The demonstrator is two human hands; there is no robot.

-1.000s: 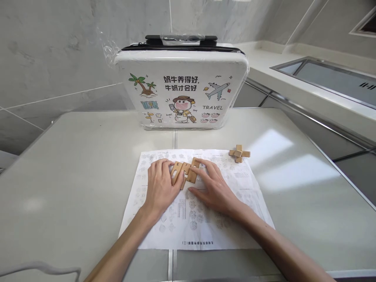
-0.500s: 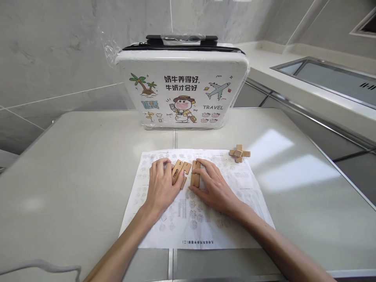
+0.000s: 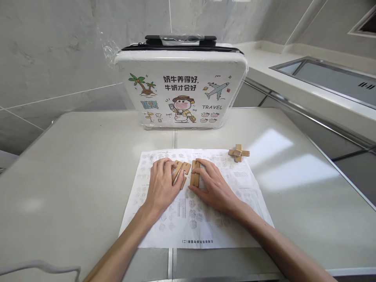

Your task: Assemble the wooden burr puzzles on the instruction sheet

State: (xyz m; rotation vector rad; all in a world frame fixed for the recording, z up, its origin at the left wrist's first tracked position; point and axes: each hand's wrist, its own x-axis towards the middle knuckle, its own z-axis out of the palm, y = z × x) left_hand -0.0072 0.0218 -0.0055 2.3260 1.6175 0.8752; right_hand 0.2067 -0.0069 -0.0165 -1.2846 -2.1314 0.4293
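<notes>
My left hand (image 3: pixel 162 181) is closed round the left side of two wooden puzzle pieces that lie flat and slanted on a printed sheet (image 3: pixel 226 235). The outer one, marked 2 (image 3: pixel 177 165), is partly covered by the fingers. My left thumb presses on the notched piece marked 1 (image 3: pixel 186 167). Just to the right, my right hand (image 3: pixel 214 185) grips an upright-lying wooden piece marked 3 (image 3: pixel 195 179), fingers at its far end and right side, thumb by its near end. A small gap separates piece 1 from piece 3.
A cross-shaped assembled wooden puzzle (image 3: pixel 239 153) rests at the sheet's far right corner. Behind it all stands a white plastic-wrapped case (image 3: pixel 182 62) with cartoon prints. A pale cable (image 3: pixel 41 265) lies at the near left on the grey table (image 3: pixel 73 176).
My left fingers have moved slightly right over piece 2, covering its slot. Pieces 1 and 2 now show a gap between them at the top. My right hand stays put.
</notes>
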